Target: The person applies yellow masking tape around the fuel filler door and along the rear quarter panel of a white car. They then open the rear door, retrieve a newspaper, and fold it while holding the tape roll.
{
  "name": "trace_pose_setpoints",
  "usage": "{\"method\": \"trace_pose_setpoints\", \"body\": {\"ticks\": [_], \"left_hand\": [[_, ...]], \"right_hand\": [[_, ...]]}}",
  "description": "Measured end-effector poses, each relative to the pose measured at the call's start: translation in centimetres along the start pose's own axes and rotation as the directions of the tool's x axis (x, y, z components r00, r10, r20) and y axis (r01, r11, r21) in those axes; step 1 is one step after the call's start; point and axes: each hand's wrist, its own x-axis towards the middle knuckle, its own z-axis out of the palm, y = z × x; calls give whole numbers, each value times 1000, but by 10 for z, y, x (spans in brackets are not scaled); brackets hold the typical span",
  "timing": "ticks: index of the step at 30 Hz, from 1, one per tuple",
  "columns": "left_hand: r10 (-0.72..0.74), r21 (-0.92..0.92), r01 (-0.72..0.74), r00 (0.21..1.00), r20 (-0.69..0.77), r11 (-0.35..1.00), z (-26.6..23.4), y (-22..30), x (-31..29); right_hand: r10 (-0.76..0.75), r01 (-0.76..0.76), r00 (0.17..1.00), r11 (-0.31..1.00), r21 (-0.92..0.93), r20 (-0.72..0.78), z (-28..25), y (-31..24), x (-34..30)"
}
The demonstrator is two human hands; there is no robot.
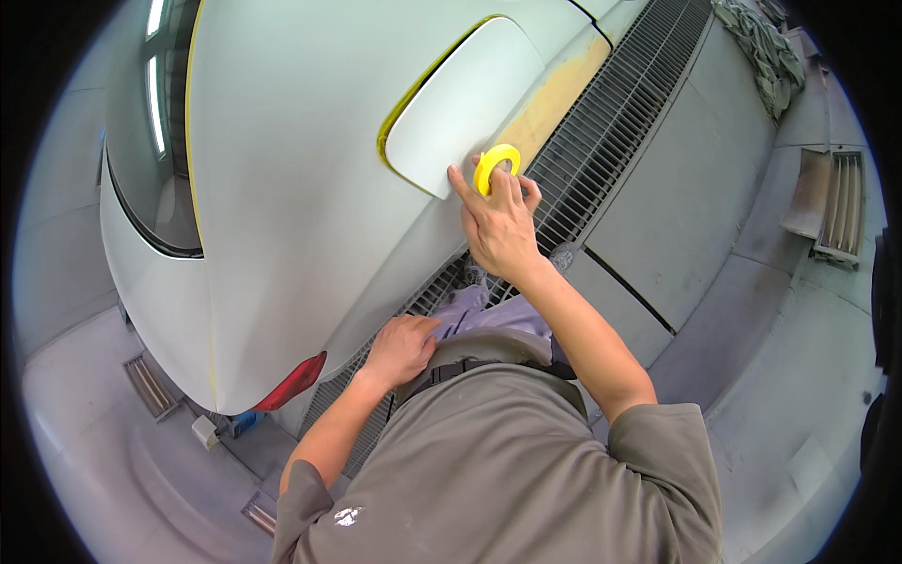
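My right hand is at the side of a pale car body, holding a roll of yellow masking tape with fingers through its hole. One outstretched fingertip touches the lower corner of a white fuel flap. Yellow tape lines the gap along the flap's left and upper edge. Lower down, my left hand rests by my waist against the lilac trousers, fingers loosely stretched and holding nothing that I can see.
A beige sanded patch marks the lower body. Floor grating runs alongside the car. A red tail light is at lower left, a dark window at upper left. Crumpled grey-green cloth lies far right, near a vent.
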Motion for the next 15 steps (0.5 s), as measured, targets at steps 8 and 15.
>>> {"method": "trace_pose_setpoints", "body": {"ticks": [8,15], "left_hand": [[-27,17,25,996,88,1000,2,-22,-7],[143,114,-168,970,198,979,-13,-6,41]], "right_hand": [[52,-54,998,997,-60,-25,12,-9,15],[63,-70,993,994,-80,-98,-12,-10,15]]}}
